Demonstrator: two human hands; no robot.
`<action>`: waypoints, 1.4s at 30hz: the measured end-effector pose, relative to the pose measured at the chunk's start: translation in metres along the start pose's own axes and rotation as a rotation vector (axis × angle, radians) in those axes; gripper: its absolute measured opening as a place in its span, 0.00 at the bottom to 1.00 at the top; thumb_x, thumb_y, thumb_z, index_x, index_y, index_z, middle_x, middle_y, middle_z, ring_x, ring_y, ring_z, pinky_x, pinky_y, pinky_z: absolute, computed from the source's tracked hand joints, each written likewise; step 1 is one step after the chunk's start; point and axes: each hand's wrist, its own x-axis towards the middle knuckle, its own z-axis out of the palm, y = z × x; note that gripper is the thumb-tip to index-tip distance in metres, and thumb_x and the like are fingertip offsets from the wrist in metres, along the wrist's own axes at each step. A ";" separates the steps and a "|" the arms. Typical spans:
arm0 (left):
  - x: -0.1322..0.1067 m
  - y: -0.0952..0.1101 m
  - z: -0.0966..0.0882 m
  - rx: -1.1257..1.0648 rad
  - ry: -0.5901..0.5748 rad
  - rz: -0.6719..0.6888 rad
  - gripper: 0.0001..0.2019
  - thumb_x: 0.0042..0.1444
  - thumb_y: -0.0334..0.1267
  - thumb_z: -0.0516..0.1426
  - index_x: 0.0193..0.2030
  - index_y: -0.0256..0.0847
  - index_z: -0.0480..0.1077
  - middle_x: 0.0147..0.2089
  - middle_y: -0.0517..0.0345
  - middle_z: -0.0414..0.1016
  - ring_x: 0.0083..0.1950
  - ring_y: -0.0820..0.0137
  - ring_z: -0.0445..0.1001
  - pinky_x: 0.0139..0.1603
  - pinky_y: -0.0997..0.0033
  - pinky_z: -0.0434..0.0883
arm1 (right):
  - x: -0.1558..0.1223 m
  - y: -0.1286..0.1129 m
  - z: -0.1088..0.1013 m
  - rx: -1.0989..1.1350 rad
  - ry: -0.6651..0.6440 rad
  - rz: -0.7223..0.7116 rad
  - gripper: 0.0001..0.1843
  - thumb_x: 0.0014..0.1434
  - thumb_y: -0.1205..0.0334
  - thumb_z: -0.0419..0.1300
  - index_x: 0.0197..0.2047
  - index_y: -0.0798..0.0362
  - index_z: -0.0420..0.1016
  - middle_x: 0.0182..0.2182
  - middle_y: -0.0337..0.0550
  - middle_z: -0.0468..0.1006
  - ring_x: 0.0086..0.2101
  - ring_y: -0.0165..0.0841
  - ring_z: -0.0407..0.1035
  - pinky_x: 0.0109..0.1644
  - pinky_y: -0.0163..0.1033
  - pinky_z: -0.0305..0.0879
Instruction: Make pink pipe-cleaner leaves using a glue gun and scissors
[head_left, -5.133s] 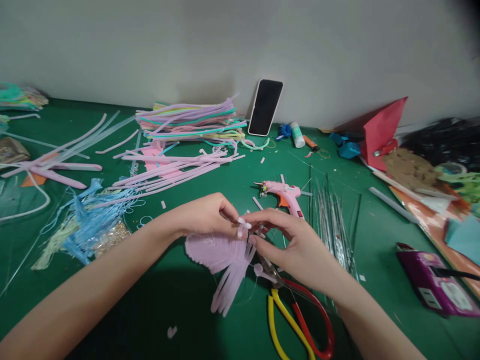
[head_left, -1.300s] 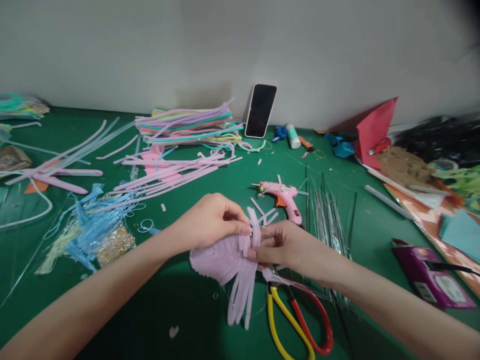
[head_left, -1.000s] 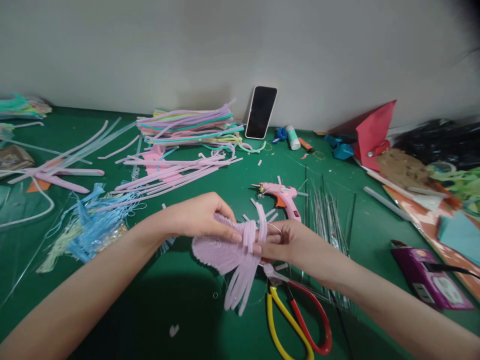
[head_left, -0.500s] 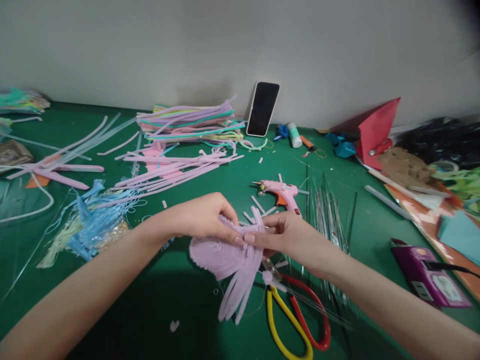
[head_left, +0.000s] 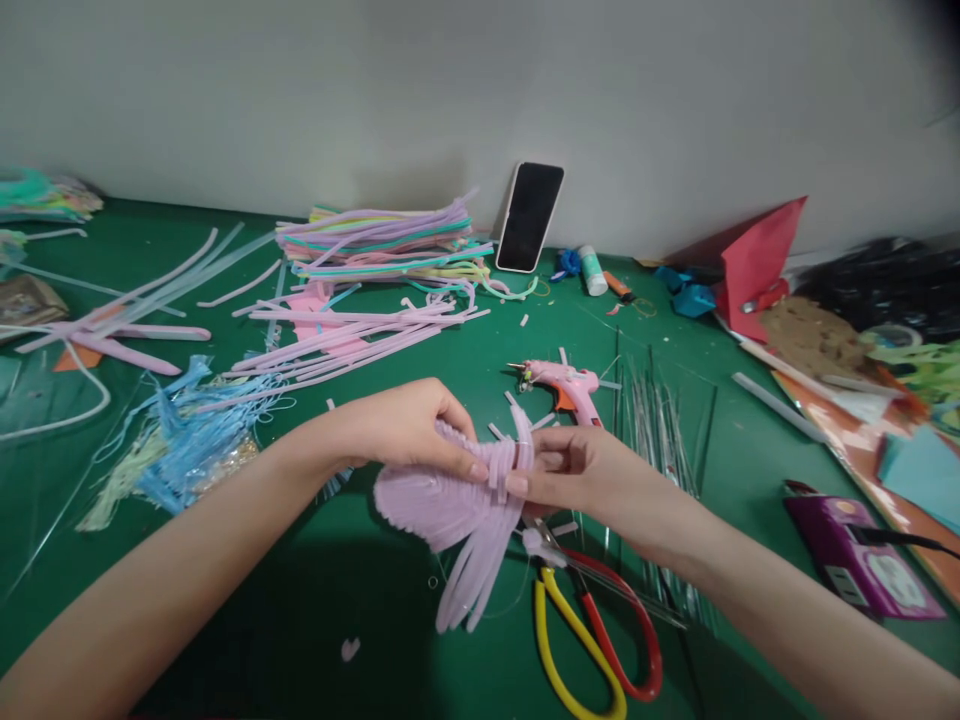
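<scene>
A fan of lilac pipe cleaners (head_left: 447,505), bound side by side, hangs just above the green table (head_left: 360,620) with loose ends trailing down. My left hand (head_left: 409,428) is closed over its top edge, fingers wrapped round the bundle. My right hand (head_left: 577,470) pinches the right end of the same fan, where one strip sticks up between both sets of fingertips.
Scissors with yellow and red handles (head_left: 592,640) lie below my right hand. A pink glue gun (head_left: 564,384) and a row of thin wires (head_left: 660,440) sit behind it. A pile of coloured pipe cleaners (head_left: 382,245), a phone (head_left: 529,216) against the wall, and a purple device (head_left: 862,570) lie around.
Both hands keep hold of the lilac fan; my right hand has turned the upright strip at its right end back and forth, and the fan has shifted slightly.
</scene>
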 end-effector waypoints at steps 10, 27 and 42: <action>0.001 0.000 0.005 -0.040 0.035 -0.006 0.17 0.43 0.51 0.63 0.30 0.38 0.78 0.27 0.63 0.71 0.27 0.74 0.63 0.24 0.78 0.56 | 0.001 0.008 0.003 0.034 0.023 0.016 0.12 0.39 0.57 0.72 0.24 0.54 0.77 0.19 0.35 0.74 0.21 0.24 0.66 0.27 0.31 0.63; -0.002 0.005 0.007 -0.087 0.119 -0.021 0.14 0.41 0.49 0.65 0.27 0.40 0.77 0.23 0.64 0.69 0.24 0.76 0.60 0.21 0.78 0.54 | 0.000 0.013 0.008 -0.103 0.017 -0.022 0.07 0.44 0.59 0.70 0.24 0.53 0.79 0.21 0.38 0.78 0.20 0.26 0.65 0.25 0.32 0.59; 0.010 -0.009 0.021 -0.846 0.140 0.053 0.16 0.39 0.36 0.69 0.37 0.38 0.77 0.38 0.56 0.80 0.39 0.68 0.76 0.43 0.70 0.72 | -0.004 0.006 -0.010 0.070 0.143 -0.095 0.16 0.41 0.57 0.73 0.34 0.52 0.80 0.30 0.41 0.82 0.30 0.30 0.74 0.38 0.36 0.70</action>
